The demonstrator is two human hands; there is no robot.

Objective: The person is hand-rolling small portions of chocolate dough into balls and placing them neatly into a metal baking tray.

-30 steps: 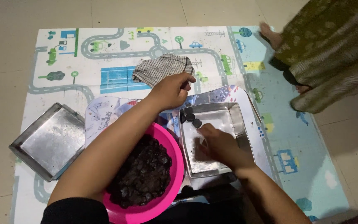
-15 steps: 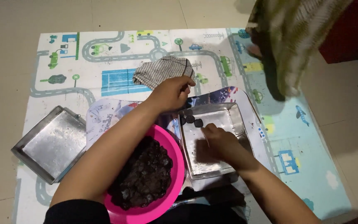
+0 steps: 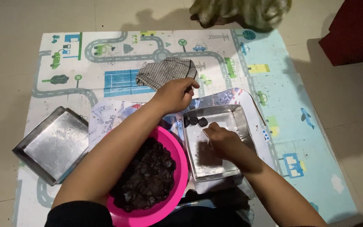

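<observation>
Steel tray (image 3: 236,115) holds three dark lumps (image 3: 195,121); right hand (image 3: 220,138) pinches closed inside it, left hand (image 3: 175,94) curled loosely at its corner.

A home, by the look of it: a child's road-map play mat (image 3: 106,54) spread on a tiled floor (image 3: 9,25) (metal baking trays (image 3: 53,145) set out on it).

Three dark lumps (image 3: 195,121) line the steel tray's (image 3: 240,126) far-left corner.
</observation>
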